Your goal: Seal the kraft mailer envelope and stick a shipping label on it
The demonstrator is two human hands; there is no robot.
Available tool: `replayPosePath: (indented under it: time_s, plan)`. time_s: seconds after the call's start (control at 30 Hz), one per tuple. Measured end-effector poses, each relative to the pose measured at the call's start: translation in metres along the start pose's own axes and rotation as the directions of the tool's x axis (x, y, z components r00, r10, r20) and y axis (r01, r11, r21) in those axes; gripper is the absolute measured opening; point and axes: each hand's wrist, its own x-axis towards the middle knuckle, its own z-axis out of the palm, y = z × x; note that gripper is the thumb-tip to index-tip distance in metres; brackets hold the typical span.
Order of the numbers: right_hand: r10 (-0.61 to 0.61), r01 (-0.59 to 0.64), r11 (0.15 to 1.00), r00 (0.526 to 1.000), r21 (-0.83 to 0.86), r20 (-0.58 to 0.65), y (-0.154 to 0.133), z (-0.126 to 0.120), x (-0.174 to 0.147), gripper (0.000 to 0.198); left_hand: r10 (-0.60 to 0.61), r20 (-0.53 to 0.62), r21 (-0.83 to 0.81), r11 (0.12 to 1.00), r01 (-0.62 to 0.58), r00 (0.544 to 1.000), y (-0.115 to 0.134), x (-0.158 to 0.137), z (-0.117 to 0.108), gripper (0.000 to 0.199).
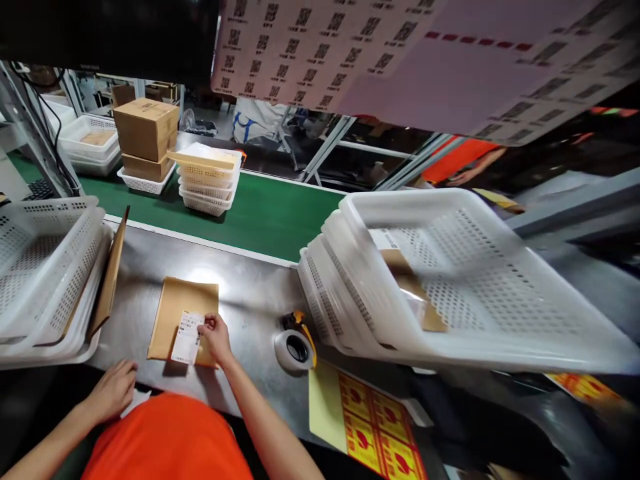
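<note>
White label (187, 337) on brown envelope (173, 313), pinched by right hand (216, 335)

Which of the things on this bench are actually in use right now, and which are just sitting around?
In use:
- right hand pinching the white label
- brown envelope under the label
- left hand resting at the bench edge

Lying about:
- tape roll
- yellow sticker sheet
- white baskets, right and left
- cardboard boxes on the green belt
</note>
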Motion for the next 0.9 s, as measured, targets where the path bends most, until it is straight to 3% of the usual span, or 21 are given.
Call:
replayPosePath:
  time_s: [0.17,0.3,0.4,0.53,0.57,0.6,0.63,0.67,0.7,0.73,0.77,0.8,0.9]
  plan:
    - [0.01,-0.002,0.993,0.998,-0.121,0.066,0.043,0.02,0.009,0.035,0.217,-0.074,0.053,0.976,-0.213,0.973,0.013,0.03,0.024,0.036]
    - [-0.041,0.071,0.956,0.993,-0.284,0.111,0.061,0.022,0.015,0.036,0.362,0.079,0.069,0.928,-0.367,0.929,0.021,0.063,0.044,0.034]
    - [-0.082,0.143,0.905,0.983,-0.401,0.167,0.069,0.02,0.014,0.045,0.39,0.192,0.086,0.907,-0.412,0.9,0.018,0.077,0.067,0.029]
    - [-0.17,0.284,0.809,0.951,-0.515,0.257,0.081,0.024,-0.007,0.055,0.388,0.16,0.083,0.911,-0.404,0.908,0.011,0.079,0.086,0.029]
    - [-0.203,0.362,0.755,0.922,-0.547,0.329,0.085,0.026,-0.015,0.055,0.379,0.146,0.065,0.918,-0.391,0.914,0.011,0.078,0.088,0.029]
    - [-0.225,0.475,0.676,0.861,-0.563,0.455,0.088,0.027,-0.02,0.053,0.358,0.131,0.036,0.93,-0.366,0.924,0.011,0.077,0.089,0.029]
    - [-0.221,0.606,0.583,0.76,-0.542,0.612,0.09,0.028,-0.024,0.052,0.333,0.12,0.002,0.942,-0.336,0.935,0.012,0.077,0.089,0.029]
    - [-0.181,0.729,0.492,0.62,-0.476,0.763,0.09,0.028,-0.024,0.053,0.309,0.115,-0.029,0.951,-0.308,0.944,0.014,0.077,0.089,0.03]
    - [-0.116,0.819,0.424,0.472,-0.387,0.874,0.087,0.028,-0.02,0.055,0.289,0.108,-0.053,0.957,-0.285,0.951,0.015,0.076,0.088,0.031]
    - [-0.049,0.862,0.39,0.371,-0.325,0.927,0.082,0.027,-0.012,0.06,0.276,0.103,-0.066,0.96,-0.271,0.955,0.016,0.076,0.088,0.032]
    - [0.0,0.859,0.384,0.366,-0.338,0.93,0.075,0.025,-0.001,0.064,0.273,0.107,-0.069,0.961,-0.267,0.956,0.016,0.076,0.087,0.033]
    - [0.031,0.825,0.373,0.447,-0.425,0.894,0.065,0.022,0.011,0.068,0.272,0.124,-0.065,0.962,-0.266,0.954,0.017,0.075,0.087,0.033]
    - [0.0,0.55,0.279,0.82,-0.787,0.573,0.035,0.008,0.043,0.072,0.213,0.233,-0.052,0.977,-0.206,0.949,0.021,0.078,0.082,0.025]
